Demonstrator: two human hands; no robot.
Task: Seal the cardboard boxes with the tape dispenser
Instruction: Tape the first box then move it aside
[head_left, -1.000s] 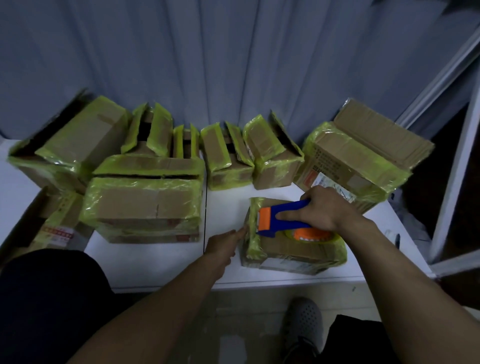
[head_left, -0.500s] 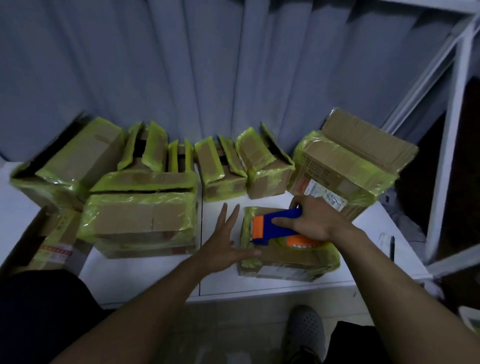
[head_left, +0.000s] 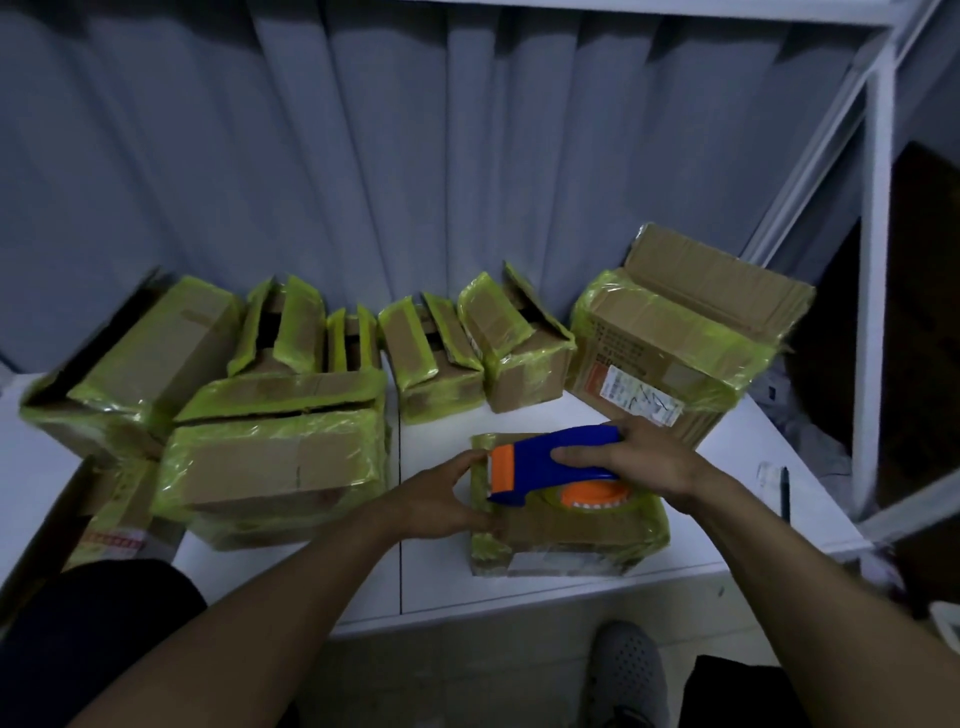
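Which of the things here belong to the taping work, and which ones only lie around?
For the job: dispenser in the right hand; near box, held by the left hand; open boxes behind.
Lying about: pen at the table's right edge; curtain; shoe.

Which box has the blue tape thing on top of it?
The small box nearest the person, held by the left hand; the tape dispenser rests on its top. No other box has it.
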